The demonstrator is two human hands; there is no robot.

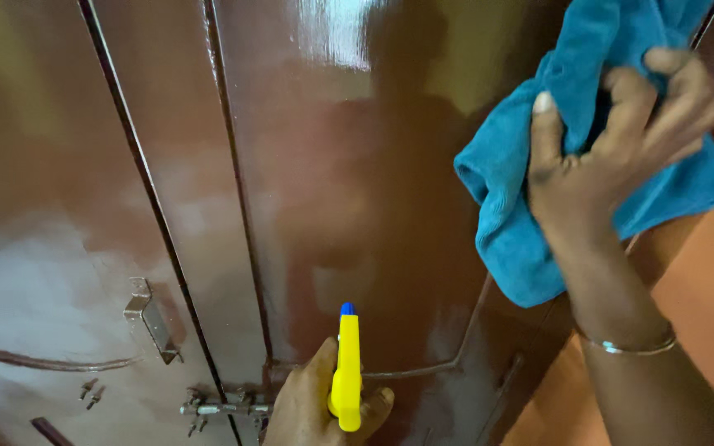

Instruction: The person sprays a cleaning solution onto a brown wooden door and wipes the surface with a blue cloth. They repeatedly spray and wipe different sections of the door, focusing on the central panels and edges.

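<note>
Right hand is bunching my blue microfibre cloth against the glossy brown door at two o'clock; left hand is gripping the yellow plastic spray bottle at six, so wiping comes next, I judge.

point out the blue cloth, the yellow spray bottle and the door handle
blue cloth [514, 190]: head view, on its lower left fold.
yellow spray bottle [347, 372]: head view, on its yellow body.
door handle [150, 318]: head view, on its metal bar.
</note>
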